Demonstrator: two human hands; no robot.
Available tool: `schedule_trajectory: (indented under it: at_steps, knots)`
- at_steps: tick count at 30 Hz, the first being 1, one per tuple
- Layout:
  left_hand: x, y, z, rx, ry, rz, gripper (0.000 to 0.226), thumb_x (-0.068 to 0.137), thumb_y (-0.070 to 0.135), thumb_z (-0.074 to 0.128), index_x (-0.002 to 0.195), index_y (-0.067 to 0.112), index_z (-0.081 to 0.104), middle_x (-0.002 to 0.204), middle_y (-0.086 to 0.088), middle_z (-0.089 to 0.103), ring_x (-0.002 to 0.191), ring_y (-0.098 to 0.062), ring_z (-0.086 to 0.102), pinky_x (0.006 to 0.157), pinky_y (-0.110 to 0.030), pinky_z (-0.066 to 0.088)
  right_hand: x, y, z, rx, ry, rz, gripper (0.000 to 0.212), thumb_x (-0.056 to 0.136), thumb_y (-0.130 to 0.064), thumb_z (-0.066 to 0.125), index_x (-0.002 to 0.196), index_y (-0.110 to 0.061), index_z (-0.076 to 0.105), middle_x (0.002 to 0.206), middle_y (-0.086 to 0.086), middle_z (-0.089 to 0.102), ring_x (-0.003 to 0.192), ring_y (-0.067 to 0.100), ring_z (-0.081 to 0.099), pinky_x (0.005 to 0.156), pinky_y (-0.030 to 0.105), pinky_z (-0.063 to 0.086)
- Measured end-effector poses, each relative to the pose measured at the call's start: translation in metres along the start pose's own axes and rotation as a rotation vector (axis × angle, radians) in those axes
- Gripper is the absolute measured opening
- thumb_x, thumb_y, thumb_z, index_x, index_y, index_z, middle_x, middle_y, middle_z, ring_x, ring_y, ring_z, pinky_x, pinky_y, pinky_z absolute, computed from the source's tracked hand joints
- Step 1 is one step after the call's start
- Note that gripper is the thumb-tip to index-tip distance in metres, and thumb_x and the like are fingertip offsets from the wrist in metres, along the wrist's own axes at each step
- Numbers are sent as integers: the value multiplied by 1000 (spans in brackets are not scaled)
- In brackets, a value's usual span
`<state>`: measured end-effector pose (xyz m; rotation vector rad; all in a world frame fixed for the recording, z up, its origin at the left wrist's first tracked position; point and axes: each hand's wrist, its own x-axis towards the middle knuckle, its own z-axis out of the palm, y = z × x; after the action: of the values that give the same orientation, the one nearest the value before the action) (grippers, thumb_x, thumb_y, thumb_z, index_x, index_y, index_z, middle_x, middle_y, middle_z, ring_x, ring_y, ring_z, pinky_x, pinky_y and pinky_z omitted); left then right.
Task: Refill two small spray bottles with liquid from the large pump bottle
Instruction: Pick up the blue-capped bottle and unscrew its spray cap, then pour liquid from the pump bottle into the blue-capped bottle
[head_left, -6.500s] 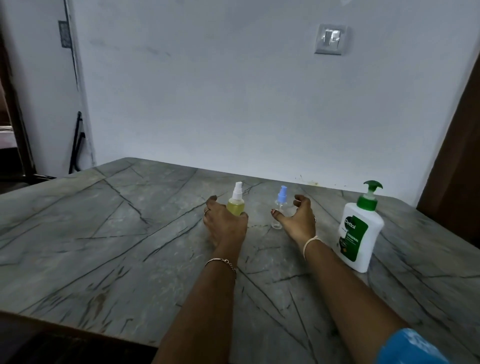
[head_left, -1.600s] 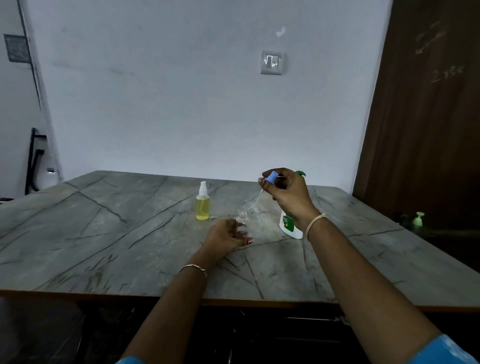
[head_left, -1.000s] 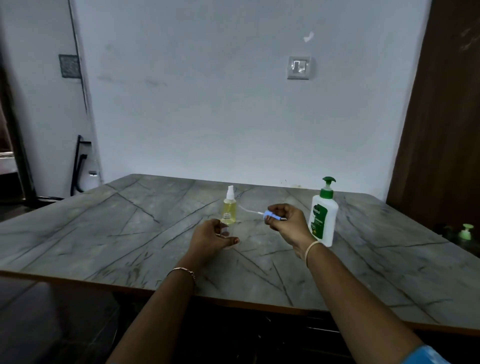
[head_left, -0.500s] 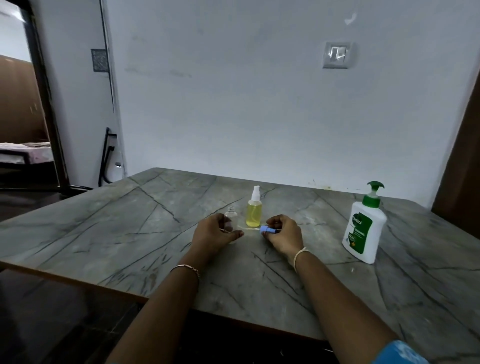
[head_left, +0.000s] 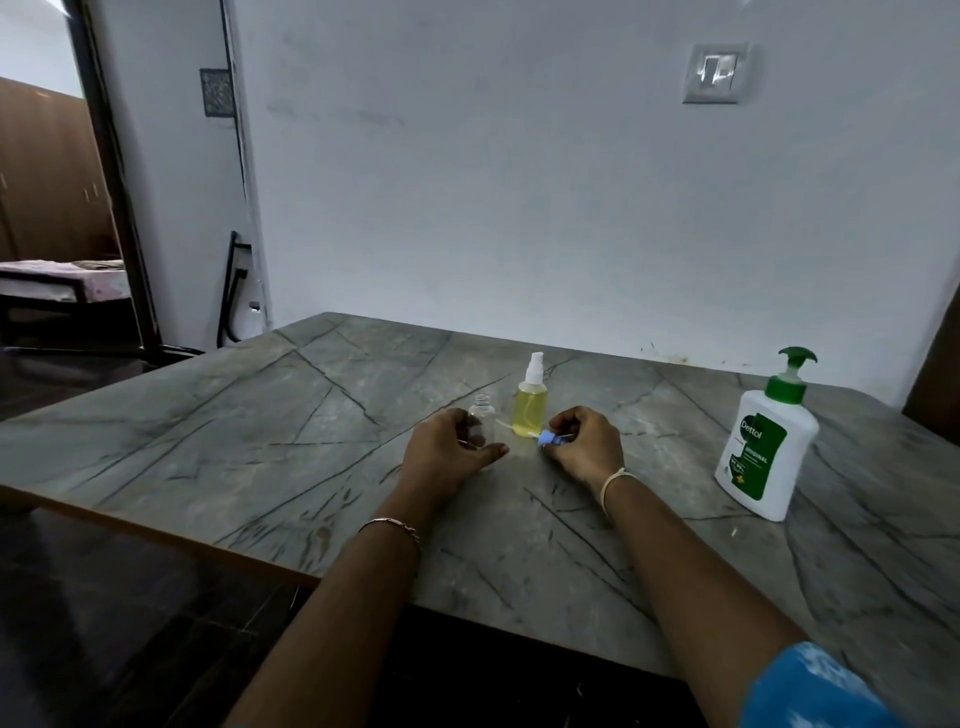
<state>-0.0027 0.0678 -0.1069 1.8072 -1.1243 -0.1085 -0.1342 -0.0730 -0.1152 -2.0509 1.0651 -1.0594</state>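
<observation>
A small clear spray bottle (head_left: 482, 418) stands uncapped on the grey marble table (head_left: 260, 457), and my left hand (head_left: 448, 457) curls round its lower part. My right hand (head_left: 587, 444) pinches the bottle's blue spray cap (head_left: 549, 439) low over the table, its thin dip tube pointing left toward the clear bottle. Just behind my hands stands a second small spray bottle (head_left: 531, 402) with yellow liquid and a white cap. The large white pump bottle (head_left: 766, 447) with a green pump stands upright at the right.
The table's near edge (head_left: 208, 543) runs diagonally at lower left, with dark floor below it. A white wall with a switch plate (head_left: 717, 74) rises behind the table. A doorway (head_left: 57, 208) opens at far left.
My right hand has brought the blue cap down from above the table to just over its surface. My left hand still holds the clear bottle. The camera view has shifted left.
</observation>
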Motion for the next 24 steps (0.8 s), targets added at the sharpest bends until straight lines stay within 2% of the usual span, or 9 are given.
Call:
schedule_trajectory:
  at_steps: [3, 10, 14, 17, 20, 24]
  knots:
    - [0, 0, 0, -3, -1, -1, 44, 68, 37, 81, 103, 19, 61, 87, 8, 64, 76, -2, 60, 68, -15, 48, 0, 0, -2, -8, 0, 8, 27, 69, -15, 83, 90, -11, 66, 90, 3, 66, 82, 17, 61, 75, 28, 50]
    - [0, -1, 0, -29, -8, 3, 42, 68, 36, 81, 100, 18, 61, 88, 5, 66, 80, -9, 64, 75, -24, 54, -4, -3, -12, 17, 23, 31, 30, 66, -24, 85, 87, -14, 66, 87, 1, 67, 81, 17, 63, 76, 30, 53]
    - [-1, 1, -1, -58, -24, -17, 40, 69, 31, 82, 100, 17, 60, 89, 5, 64, 77, -5, 60, 72, -19, 50, -11, -2, -27, 0, 66, 14, 13, 81, -17, 71, 91, -9, 68, 93, 6, 69, 87, 20, 63, 75, 26, 48]
    - [-3, 5, -2, -63, -39, -21, 42, 70, 26, 81, 104, 13, 61, 89, 6, 62, 76, -4, 58, 69, -15, 46, -16, 0, -42, -33, 102, -1, 14, 88, -16, 63, 93, -5, 69, 94, 8, 70, 87, 20, 62, 73, 23, 43]
    - [-9, 12, 1, -69, -42, -18, 43, 69, 26, 82, 105, 14, 61, 88, 7, 62, 75, -2, 58, 66, -13, 46, -24, 1, -59, -52, 119, 0, 25, 93, -22, 58, 81, -4, 70, 85, 12, 71, 83, 26, 64, 69, 28, 44]
    - [-20, 23, 14, -69, -69, 0, 49, 67, 28, 84, 108, 13, 61, 91, 4, 66, 78, -4, 61, 78, -23, 52, -40, 1, -82, -66, 117, 8, 35, 93, -33, 58, 66, -12, 63, 71, 8, 68, 72, 23, 63, 66, 30, 46]
